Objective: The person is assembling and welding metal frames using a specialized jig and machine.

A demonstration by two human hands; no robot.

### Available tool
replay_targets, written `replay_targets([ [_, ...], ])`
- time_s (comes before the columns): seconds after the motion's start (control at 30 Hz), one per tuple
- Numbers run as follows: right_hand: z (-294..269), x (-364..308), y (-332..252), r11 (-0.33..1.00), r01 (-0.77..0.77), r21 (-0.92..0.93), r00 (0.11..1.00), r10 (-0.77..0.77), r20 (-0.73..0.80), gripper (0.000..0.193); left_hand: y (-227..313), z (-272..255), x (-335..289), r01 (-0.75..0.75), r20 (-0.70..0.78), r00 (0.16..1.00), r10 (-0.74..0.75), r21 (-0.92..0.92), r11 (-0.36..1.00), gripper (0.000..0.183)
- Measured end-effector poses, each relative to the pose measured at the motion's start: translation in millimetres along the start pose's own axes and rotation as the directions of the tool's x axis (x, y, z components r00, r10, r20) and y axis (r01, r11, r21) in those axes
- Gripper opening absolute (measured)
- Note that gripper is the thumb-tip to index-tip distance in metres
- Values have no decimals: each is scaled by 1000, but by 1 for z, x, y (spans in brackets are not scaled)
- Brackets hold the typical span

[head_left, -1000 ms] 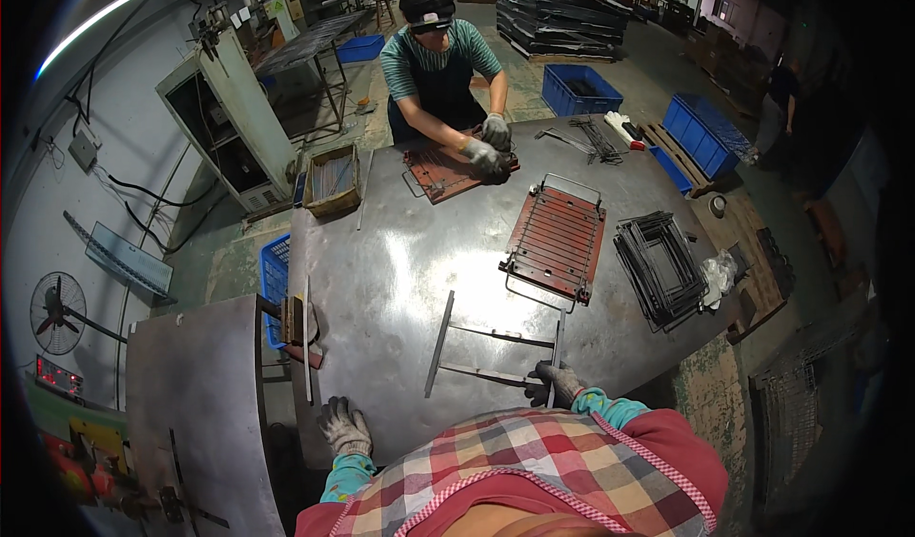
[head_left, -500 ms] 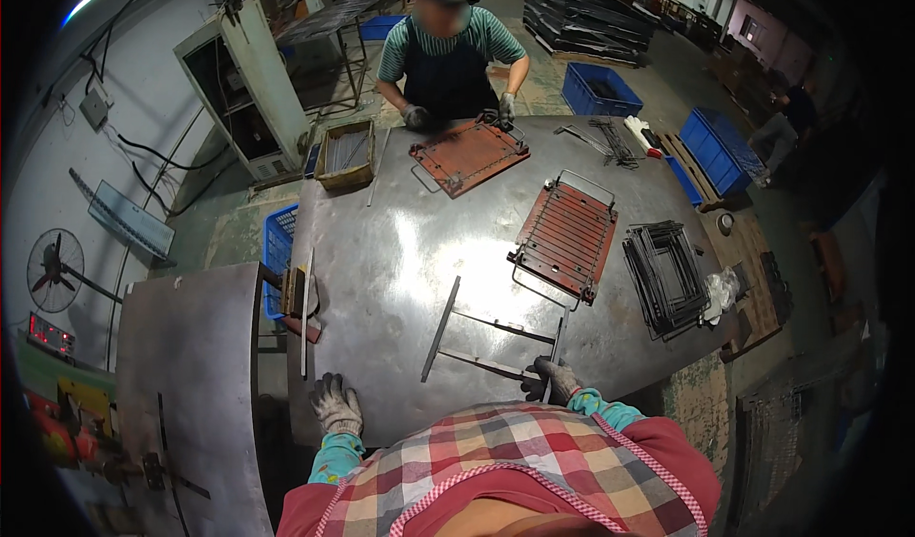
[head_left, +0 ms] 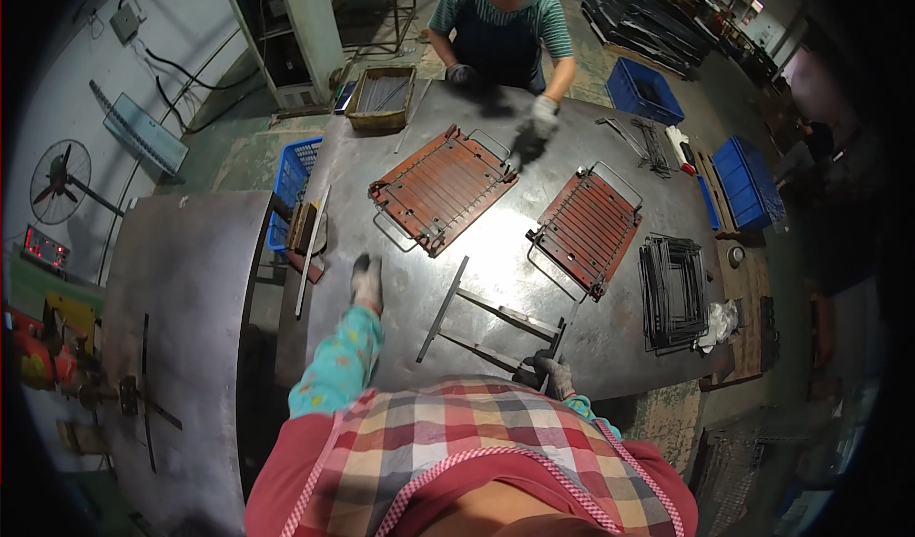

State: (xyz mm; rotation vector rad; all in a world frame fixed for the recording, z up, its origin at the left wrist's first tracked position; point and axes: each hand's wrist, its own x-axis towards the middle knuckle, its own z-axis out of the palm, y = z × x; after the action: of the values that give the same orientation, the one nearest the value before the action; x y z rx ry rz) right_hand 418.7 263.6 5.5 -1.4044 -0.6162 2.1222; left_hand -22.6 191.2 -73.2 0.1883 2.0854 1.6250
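My left hand (head_left: 367, 284), in a grey glove, stretches forward over the table with its fingers extended. It is below and left of a red slatted board (head_left: 443, 194), apart from its wire handle, and holds nothing I can see. My right hand (head_left: 555, 375), gloved, grips the near right end of a dark metal frame (head_left: 512, 320) lying flat. Two long bars and two crosspieces form this frame. Another red slatted board (head_left: 586, 232), with wire handles and thin rods across it, lies beyond my right hand.
Across the table (head_left: 400, 146) stands a co-worker (head_left: 500, 32) in a dark apron. Thin wire frames (head_left: 672, 294) are stacked at the right. A tray of rods (head_left: 381, 99) sits at the far left corner. Blue crates (head_left: 643, 89) stand beyond the table.
The far red board has slid toward me, away from the co-worker, whose gloved hand is now off it. My left hand has reached forward. My right hand stays at the frame's end.
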Motion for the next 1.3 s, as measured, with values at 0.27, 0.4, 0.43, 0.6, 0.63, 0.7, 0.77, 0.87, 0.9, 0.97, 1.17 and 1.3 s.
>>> replay_targets([
  [0.27, -13, -14, -24, 989, 147, -25, 989, -148, -29, 26, 64, 78, 28, 491, 243, 870, -428, -353, 797, 44],
  [0.4, 13, -12, -50, 940, 334, -73, 943, -332, 33, 23, 122, 32, -40, 548, 275, 804, -527, -1, 836, 50],
  [0.43, 23, -14, -61, 942, 307, -134, 951, -299, 77, 28, 113, 17, -43, 564, 258, 799, -544, -8, 825, 50],
  [0.6, 64, 25, -88, 911, 244, -334, 951, -158, 264, 30, 66, -68, -66, 401, 245, 869, -430, 159, 902, 80],
  [0.63, 77, 31, -87, 898, 226, -378, 956, -131, 261, 31, 67, -78, -81, 410, 207, 878, -432, 145, 901, 87],
  [0.7, 121, 19, -89, 871, 192, -452, 962, -77, 260, 32, 55, -95, -94, 424, 175, 874, -453, 179, 888, 89],
  [0.77, 134, 36, -80, 822, 170, -544, 951, 9, 311, 29, 45, -108, -107, 411, 156, 876, -456, 251, 876, 92],
  [0.87, 157, 43, -63, 829, 115, -548, 933, 99, 347, 26, 33, -124, -118, 379, 139, 883, -449, 354, 855, 98],
  [0.9, 161, 45, -58, 829, 93, -551, 918, 143, 371, 25, 2, -128, -110, 342, 101, 911, -401, 361, 868, 88],
  [0.97, 167, 45, -53, 805, 42, -591, 916, 206, 345, 25, 20, -124, -117, 321, 115, 909, -400, 416, 851, 80],
  [1.17, 156, 67, -31, -6, 459, -889, 853, -278, 442, 44, 43, -115, -127, 281, 115, 915, -386, 505, 816, 71],
  [1.3, 177, 62, -28, -395, 307, -866, 846, -303, 438, 45, 31, -119, -122, 262, 86, 925, -370, 559, 787, 69],
])
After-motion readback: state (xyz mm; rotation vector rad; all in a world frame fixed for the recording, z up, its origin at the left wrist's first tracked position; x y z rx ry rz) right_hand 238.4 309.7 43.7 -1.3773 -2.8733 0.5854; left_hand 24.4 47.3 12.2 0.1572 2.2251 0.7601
